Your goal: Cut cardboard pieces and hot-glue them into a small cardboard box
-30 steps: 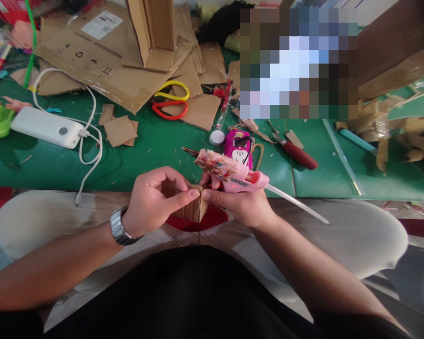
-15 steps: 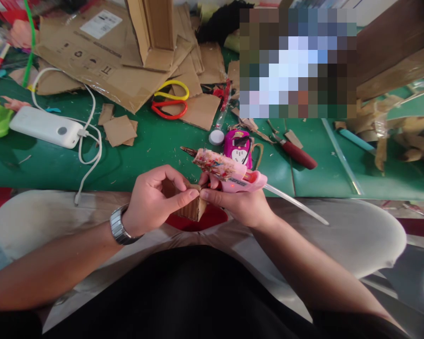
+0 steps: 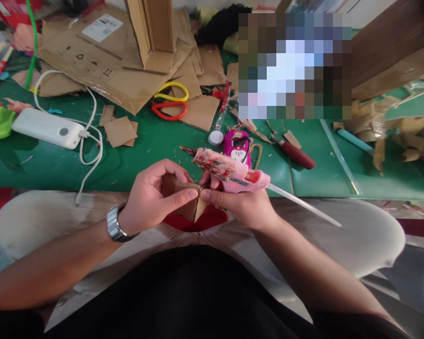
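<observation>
Between my two hands, over my lap, is a small folded cardboard piece [image 3: 186,208] with a corner edge facing me. My left hand [image 3: 151,195] is closed on its left side, thumb along the top edge. Thumb and fingertips of my right hand [image 3: 249,207] pinch the right corner of the cardboard. That same hand also keeps hold of a pink hot glue gun [image 3: 223,165], crusted with bits, its nozzle pointing left. A clear glue stick [image 3: 305,206] sticks out of the gun's back. My palms hide part of the cardboard and the gun's handle.
On the green table [image 3: 144,162] lie a white power bank [image 3: 45,128] with a cable, scissors [image 3: 169,110], cardboard squares [image 3: 119,131], a magenta socket adapter [image 3: 237,147] and a red-handled tool [image 3: 297,154]. Large cardboard sheets [image 3: 102,52] are piled behind. A blurred-out patch covers the upper right.
The cardboard piece has turned slightly, showing more of its left face. My left hand has shifted a little left with its fingers raised. The glue gun has barely moved.
</observation>
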`<state>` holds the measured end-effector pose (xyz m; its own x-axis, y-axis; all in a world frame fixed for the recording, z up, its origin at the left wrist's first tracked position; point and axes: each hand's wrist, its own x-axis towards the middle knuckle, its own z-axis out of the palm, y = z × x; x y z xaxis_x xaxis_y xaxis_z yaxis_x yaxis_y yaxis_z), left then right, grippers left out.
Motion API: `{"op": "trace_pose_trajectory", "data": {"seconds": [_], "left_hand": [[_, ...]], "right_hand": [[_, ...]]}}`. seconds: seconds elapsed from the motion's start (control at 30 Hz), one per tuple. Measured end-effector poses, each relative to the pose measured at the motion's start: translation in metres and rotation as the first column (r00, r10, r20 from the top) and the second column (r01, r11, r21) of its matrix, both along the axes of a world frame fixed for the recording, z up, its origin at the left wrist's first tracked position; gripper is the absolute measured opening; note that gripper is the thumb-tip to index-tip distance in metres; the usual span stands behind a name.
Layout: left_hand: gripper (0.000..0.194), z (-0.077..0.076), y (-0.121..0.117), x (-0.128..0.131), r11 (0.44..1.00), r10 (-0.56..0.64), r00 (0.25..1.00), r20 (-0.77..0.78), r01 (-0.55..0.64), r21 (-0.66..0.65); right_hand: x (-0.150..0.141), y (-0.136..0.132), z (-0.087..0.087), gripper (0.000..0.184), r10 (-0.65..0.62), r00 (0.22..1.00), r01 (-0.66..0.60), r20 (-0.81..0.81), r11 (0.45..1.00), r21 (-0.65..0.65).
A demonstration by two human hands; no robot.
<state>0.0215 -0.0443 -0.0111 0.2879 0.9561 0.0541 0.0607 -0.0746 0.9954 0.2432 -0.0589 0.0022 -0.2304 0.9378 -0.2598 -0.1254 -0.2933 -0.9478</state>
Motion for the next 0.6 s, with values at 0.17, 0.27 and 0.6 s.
{"op": "trace_pose_trajectory", "data": {"seconds": [0.17,0.27,0.6], "left_hand": [[0.019,0.0,0.0,-0.003,0.996,-0.036,0.996,0.081,0.029,0.088],[0.034,-0.005,-0.004,-0.002,0.988,-0.022,0.997,0.071,0.011,0.156],[0.07,-0.015,-0.005,-0.004,0.912,0.078,0.993,-0.089,-0.035,0.408]], "right_hand": [[0.001,0.0,0.004,0.038,-0.042,0.999,0.042,-0.01,0.999,0.02],[0.001,0.001,0.007,0.039,-0.056,0.998,0.056,-0.004,0.998,0.021],[0.002,0.002,0.012,0.037,-0.199,0.979,0.191,0.038,0.968,0.163]]}}
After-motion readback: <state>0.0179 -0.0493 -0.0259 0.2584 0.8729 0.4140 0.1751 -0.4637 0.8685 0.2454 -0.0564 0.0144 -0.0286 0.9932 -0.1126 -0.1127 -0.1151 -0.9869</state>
